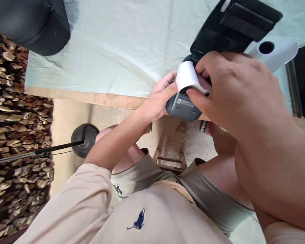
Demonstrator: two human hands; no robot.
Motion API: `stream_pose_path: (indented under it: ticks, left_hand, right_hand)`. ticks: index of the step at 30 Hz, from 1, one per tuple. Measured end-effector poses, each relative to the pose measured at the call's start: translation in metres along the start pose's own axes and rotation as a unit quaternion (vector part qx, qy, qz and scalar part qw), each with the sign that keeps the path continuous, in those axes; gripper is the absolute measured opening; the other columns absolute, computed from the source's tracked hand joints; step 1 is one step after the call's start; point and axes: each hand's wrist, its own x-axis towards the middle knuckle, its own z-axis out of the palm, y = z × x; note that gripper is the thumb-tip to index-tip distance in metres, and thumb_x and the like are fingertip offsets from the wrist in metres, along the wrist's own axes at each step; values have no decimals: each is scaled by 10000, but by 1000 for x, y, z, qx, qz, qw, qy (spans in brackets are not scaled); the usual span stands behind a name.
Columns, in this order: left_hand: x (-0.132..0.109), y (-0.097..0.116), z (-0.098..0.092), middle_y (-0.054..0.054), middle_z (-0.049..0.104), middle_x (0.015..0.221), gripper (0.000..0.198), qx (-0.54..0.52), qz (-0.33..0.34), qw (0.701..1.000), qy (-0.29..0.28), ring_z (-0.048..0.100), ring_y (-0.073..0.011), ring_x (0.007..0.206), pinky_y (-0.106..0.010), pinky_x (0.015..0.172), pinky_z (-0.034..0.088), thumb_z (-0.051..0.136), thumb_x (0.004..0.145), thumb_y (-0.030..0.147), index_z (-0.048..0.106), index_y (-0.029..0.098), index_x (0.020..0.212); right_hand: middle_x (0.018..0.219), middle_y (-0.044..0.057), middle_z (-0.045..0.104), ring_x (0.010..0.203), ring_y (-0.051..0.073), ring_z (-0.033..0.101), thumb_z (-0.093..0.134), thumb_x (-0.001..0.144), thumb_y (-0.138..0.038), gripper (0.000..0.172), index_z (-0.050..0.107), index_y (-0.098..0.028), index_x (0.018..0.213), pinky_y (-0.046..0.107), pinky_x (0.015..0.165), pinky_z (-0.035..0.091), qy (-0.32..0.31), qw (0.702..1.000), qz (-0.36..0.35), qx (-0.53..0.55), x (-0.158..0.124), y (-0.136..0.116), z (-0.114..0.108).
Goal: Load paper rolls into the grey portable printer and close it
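A small dark grey printer sits at the near edge of the table with its black lid flipped open. My left hand grips the printer's left side. My right hand pinches a white paper roll at the open top of the printer, thumb and fingers closed on it. How deep the roll sits inside the printer is hidden by my fingers.
A pale cloth covers the table. A black bag lies at the far left corner, and a white roll with a dark core lies right of the printer. Below are my knees, a wooden stool and a black stand base.
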Motion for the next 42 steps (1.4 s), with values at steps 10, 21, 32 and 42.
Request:
stream_pose_path:
  ticks: [10,21,32,42]
  left_hand:
    - [-4,4,5,26,660,885,144,19,-18,1000,13,694,-89,808,-180,718,534,544,926,254,628,191,1025]
    - [-2,3,4,10,657,941,161,2,-23,999,26,691,-93,835,-217,775,560,519,950,289,591,187,1052]
    - [-1,1,7,-11,682,958,173,-7,-22,998,55,701,-144,925,-252,785,560,513,953,300,637,211,1035]
    - [-2,3,7,-16,676,936,151,-11,-10,999,34,646,-124,826,-247,735,553,515,954,281,621,209,1034]
  right_hand:
    - [899,66,649,923,290,632,618,751,-382,299,547,-235,1001,300,615,338,-9,999,31,-26,-2,-5,-6]
    - [811,40,582,799,215,575,643,625,-338,449,641,-322,1074,341,686,372,-5,993,108,44,11,3,-16]
    - [1115,9,670,862,163,619,553,786,-374,306,610,-285,1072,348,794,457,86,977,-36,190,18,28,8]
    - [1056,10,710,885,199,653,604,764,-285,219,655,-237,972,334,738,479,159,967,-60,191,13,36,27]
